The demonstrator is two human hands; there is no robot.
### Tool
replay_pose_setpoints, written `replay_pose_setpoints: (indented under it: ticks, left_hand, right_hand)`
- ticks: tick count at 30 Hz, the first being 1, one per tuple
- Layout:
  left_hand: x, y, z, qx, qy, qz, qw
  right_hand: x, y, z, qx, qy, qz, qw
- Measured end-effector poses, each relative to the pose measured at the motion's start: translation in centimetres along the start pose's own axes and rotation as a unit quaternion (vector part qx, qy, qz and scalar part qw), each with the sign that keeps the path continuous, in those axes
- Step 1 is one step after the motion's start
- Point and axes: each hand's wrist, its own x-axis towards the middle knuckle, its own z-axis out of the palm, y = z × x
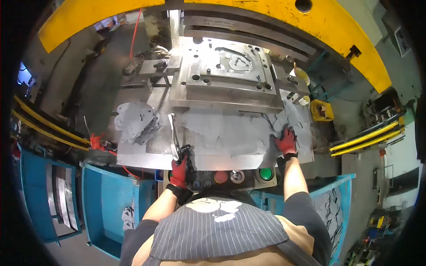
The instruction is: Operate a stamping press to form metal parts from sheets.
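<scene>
My left hand [179,174], in a red glove, is closed around a long, slim silver tool with dark parts [174,137]; its exact kind does not show. The tool points away from me over the steel work plate. My right hand [286,142], also red-gloved, lies with fingers spread at the plate's right side. It touches or hovers just over flat grey sheet-metal pieces [290,116]. A pile of cut grey metal blanks [136,122] lies at the left of the plate. Beyond the plate, a steel die [230,66] carries a shaped recess and several holes.
A yellow press frame [328,26] arches over the far side. A control panel with green [266,173] and red buttons [220,177] sits below the near plate edge [213,163]. Blue bins [100,199] stand left and right. A yellow box [321,110] is at the right.
</scene>
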Motion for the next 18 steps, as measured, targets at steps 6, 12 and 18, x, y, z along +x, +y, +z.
replay_pose_setpoints:
  ticks: [6,12,18]
  left_hand:
    - [1.2,-1.9,-0.1,-0.078,-0.03,0.003,0.996]
    - [0.4,0.1,0.1,-0.044,-0.02,0.07,0.996]
    - [1.3,-0.9,-0.4,-0.038,-0.043,0.033,0.998]
  right_hand:
    - [0.9,0.0,0.1,0.009,0.007,0.027,1.0]
    - [0.6,-2.7,-5.9,-0.028,0.031,0.007,0.999]
    - [3.1,1.1,-0.8,-0.074,0.015,-0.049,0.996]
